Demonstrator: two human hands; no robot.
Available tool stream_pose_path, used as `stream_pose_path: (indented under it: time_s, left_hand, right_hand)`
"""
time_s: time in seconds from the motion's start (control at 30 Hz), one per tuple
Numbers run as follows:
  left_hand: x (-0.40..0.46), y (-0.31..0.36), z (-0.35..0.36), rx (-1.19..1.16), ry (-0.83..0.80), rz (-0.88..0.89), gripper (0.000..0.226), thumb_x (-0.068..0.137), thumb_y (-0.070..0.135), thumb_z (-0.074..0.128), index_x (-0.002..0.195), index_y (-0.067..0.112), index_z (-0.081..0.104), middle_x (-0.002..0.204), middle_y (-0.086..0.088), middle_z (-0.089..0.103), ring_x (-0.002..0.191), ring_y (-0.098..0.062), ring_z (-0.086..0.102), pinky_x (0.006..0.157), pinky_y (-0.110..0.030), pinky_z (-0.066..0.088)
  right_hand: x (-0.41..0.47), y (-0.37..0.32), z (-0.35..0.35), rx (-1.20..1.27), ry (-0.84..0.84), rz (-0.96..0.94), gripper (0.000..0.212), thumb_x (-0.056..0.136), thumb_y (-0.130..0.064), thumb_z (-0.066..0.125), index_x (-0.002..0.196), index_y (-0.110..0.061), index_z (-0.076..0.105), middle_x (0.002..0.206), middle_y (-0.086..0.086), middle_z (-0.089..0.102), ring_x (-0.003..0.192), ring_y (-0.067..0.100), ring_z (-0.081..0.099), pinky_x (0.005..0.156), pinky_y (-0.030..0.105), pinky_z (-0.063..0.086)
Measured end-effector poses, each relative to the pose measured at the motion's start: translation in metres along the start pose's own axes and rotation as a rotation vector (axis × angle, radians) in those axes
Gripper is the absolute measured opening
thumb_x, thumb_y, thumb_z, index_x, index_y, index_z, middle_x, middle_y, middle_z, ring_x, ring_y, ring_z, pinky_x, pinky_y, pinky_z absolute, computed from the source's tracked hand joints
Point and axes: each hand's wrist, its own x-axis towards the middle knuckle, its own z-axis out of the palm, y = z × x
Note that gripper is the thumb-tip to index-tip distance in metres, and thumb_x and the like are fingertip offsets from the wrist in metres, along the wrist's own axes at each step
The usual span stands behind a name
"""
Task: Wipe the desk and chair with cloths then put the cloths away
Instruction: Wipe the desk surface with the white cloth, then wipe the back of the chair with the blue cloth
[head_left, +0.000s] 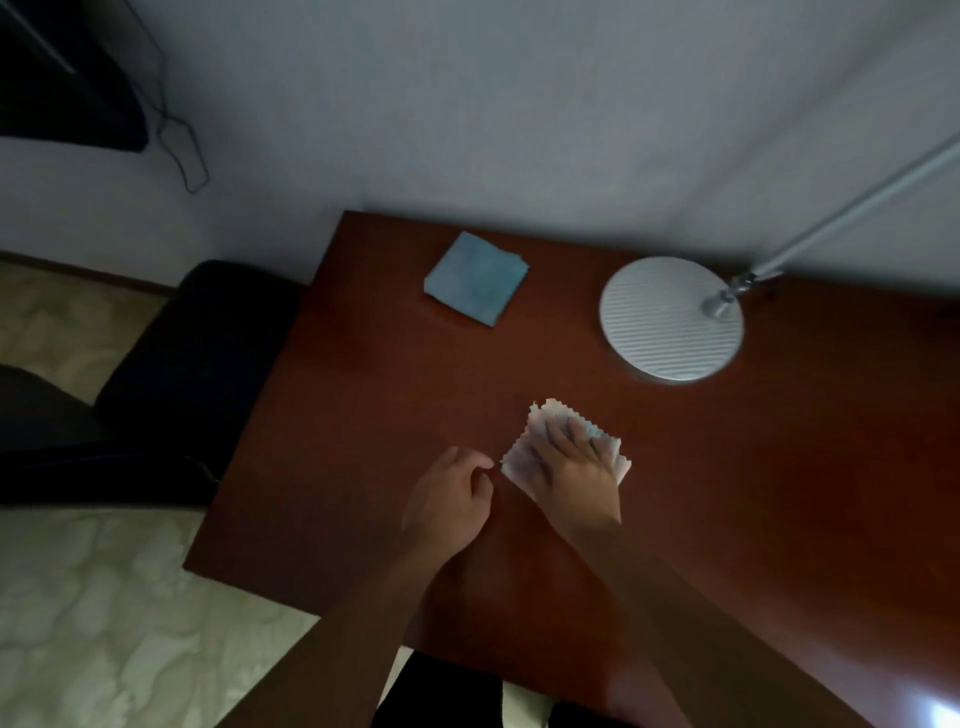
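- Head view, looking down on the reddish-brown counter, which I use as my landmark throughout.
- Off the counter's left edge stands a dark chair, its seat just beside that edge, on a pale marbled floor.
- Above the chair, on the wall behind the counter's left end, a thin black cable hangs down from a dark object in the top-left corner; I cannot tell what that object is.
- Near the counter's far-left corner lies a folded blue cloth, flat on the surface, turned so its corners point like a diamond, well apart from both my hands.
- My left hand is over the counter's middle-left part, near the front edge. Its fingers are loosely curled with the thumb and forefinger tips close together, and they hold nothing. It sits just beside the pale cloth's left corner without clearly touching it.
- The pale cloth, with zigzag-cut edges, lies flat on the counter near its middle, just right of my left hand.
- My right hand rests on top of that pale cloth, fingers straight and spread, palm pressing it down onto the counter. The cloth shows around the hand on the left, far and right sides.
- Towards the counter's back edge, right of the blue cloth, stands a round white ribbed lamp base, with a silvery lamp arm slanting up and to the right.
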Motion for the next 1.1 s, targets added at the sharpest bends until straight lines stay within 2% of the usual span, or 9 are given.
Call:
stream_pose_path:
  time_s: [0.13, 0.23, 0.33, 0.43, 0.57, 0.7, 0.83, 1.0, 1.1]
  left_hand:
    - [0.054, -0.030, -0.050, -0.028, -0.019, 0.061, 0.025, 0.098, 0.023, 0.047, 0.115, 0.029, 0.066, 0.115, 0.013, 0.063, 0.105, -0.006, 0.059, 0.090, -0.027, 0.048]
    - [0.107, -0.049, -0.081, -0.023, -0.010, 0.112, 0.025, 0.097, 0.021, 0.049, 0.114, 0.027, 0.067, 0.113, 0.011, 0.067, 0.104, -0.007, 0.062, 0.092, -0.031, 0.051]
    - [0.160, -0.056, -0.098, -0.025, 0.087, 0.109, 0.026, 0.094, 0.021, 0.051, 0.116, 0.023, 0.064, 0.115, 0.003, 0.064, 0.107, -0.017, 0.061, 0.094, -0.034, 0.048]
    - [0.212, -0.042, -0.107, -0.081, 0.155, 0.011, 0.038, 0.095, 0.026, 0.053, 0.132, 0.018, 0.052, 0.129, -0.007, 0.054, 0.118, -0.027, 0.055, 0.098, -0.039, 0.044]
    - [0.261, -0.021, -0.104, -0.229, 0.107, -0.195, 0.052, 0.096, 0.036, 0.055, 0.142, 0.016, 0.042, 0.139, -0.011, 0.049, 0.126, -0.031, 0.051, 0.102, -0.040, 0.041]
    - [0.272, -0.023, -0.097, -0.237, 0.059, -0.295, 0.026, 0.093, 0.033, 0.057, 0.114, 0.020, 0.063, 0.114, -0.004, 0.069, 0.106, -0.027, 0.065, 0.092, -0.038, 0.052]
    - [0.258, -0.020, -0.099, -0.403, 0.044, -0.349, 0.012, 0.089, 0.027, 0.063, 0.098, 0.022, 0.068, 0.100, 0.001, 0.071, 0.097, -0.022, 0.066, 0.079, -0.030, 0.052]
    - [0.213, -0.001, -0.131, -0.299, 0.121, -0.193, 0.007, 0.087, 0.026, 0.064, 0.089, 0.023, 0.058, 0.087, 0.006, 0.062, 0.083, -0.016, 0.060, 0.069, -0.026, 0.042]
    - [0.161, 0.001, -0.151, -0.284, 0.146, -0.138, 0.008, 0.088, 0.028, 0.064, 0.086, 0.025, 0.057, 0.086, 0.008, 0.064, 0.081, -0.014, 0.063, 0.068, -0.029, 0.051]
  right_hand:
    - [0.050, -0.041, -0.008, 0.127, 0.198, 0.058, 0.016, 0.084, -0.020, 0.062, 0.088, -0.015, 0.076, 0.088, 0.004, 0.074, 0.092, 0.029, 0.069, 0.074, 0.041, 0.059]
    - [0.085, -0.059, -0.009, 0.155, 0.224, 0.127, 0.005, 0.080, -0.009, 0.074, 0.081, -0.014, 0.072, 0.078, -0.001, 0.069, 0.082, 0.024, 0.064, 0.058, 0.029, 0.052]
    - [0.106, -0.063, -0.005, 0.189, 0.234, 0.192, 0.010, 0.088, -0.013, 0.068, 0.095, -0.015, 0.075, 0.086, 0.000, 0.072, 0.087, 0.024, 0.063, 0.065, 0.030, 0.050]
    - [0.112, -0.069, -0.004, 0.210, 0.227, 0.227, 0.014, 0.088, -0.010, 0.066, 0.098, -0.015, 0.075, 0.092, 0.002, 0.072, 0.089, 0.025, 0.063, 0.071, 0.031, 0.051]
    - [0.117, -0.071, 0.001, 0.219, 0.194, 0.241, 0.015, 0.089, -0.009, 0.064, 0.097, -0.014, 0.076, 0.095, 0.002, 0.070, 0.089, 0.025, 0.060, 0.076, 0.033, 0.051]
    - [0.123, -0.072, 0.001, 0.249, 0.139, 0.300, 0.019, 0.089, -0.010, 0.061, 0.100, -0.016, 0.077, 0.100, 0.003, 0.069, 0.095, 0.024, 0.058, 0.079, 0.035, 0.051]
    - [0.129, -0.069, -0.006, 0.322, 0.071, 0.333, 0.023, 0.091, -0.014, 0.058, 0.105, -0.020, 0.076, 0.106, -0.001, 0.068, 0.101, 0.020, 0.058, 0.081, 0.030, 0.048]
    - [0.132, -0.085, -0.044, 0.740, 0.186, 0.533, 0.024, 0.094, -0.017, 0.055, 0.106, -0.026, 0.073, 0.097, -0.009, 0.073, 0.091, 0.009, 0.066, 0.085, 0.030, 0.052]
    - [0.131, -0.112, -0.064, 1.076, 0.140, 0.585, 0.022, 0.093, -0.018, 0.056, 0.102, -0.031, 0.072, 0.091, -0.012, 0.072, 0.089, 0.003, 0.066, 0.080, 0.021, 0.051]
